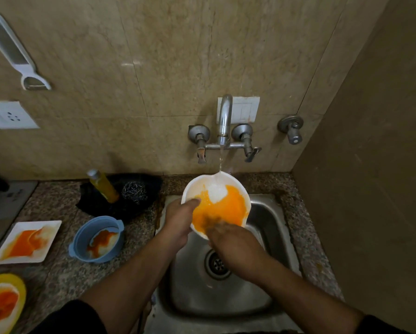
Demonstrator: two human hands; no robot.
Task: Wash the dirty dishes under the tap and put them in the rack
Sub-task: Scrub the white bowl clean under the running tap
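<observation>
A white bowl [236, 189] smeared with orange sauce is held tilted over the steel sink [269, 225], under the running tap [224, 121]. Water strikes its far rim and pools white inside. My left hand [178, 224] grips the bowl's left rim, thumb over the edge. My right hand [233, 244] is at the bowl's near rim, its blurred fingers reaching into the orange sauce. On the counter to the left wait a blue bowl [81, 239] with red sauce, a white square plate [48, 227] with orange smears, and a yellow plate [14, 285] at the lower left corner.
A black tray [144, 189] behind the blue bowl holds a yellow soap bottle [103, 186] and a steel scrubber [134, 192]. The sink drain [217, 263] lies below my hands. A tiled side wall closes off the right. No rack is in view.
</observation>
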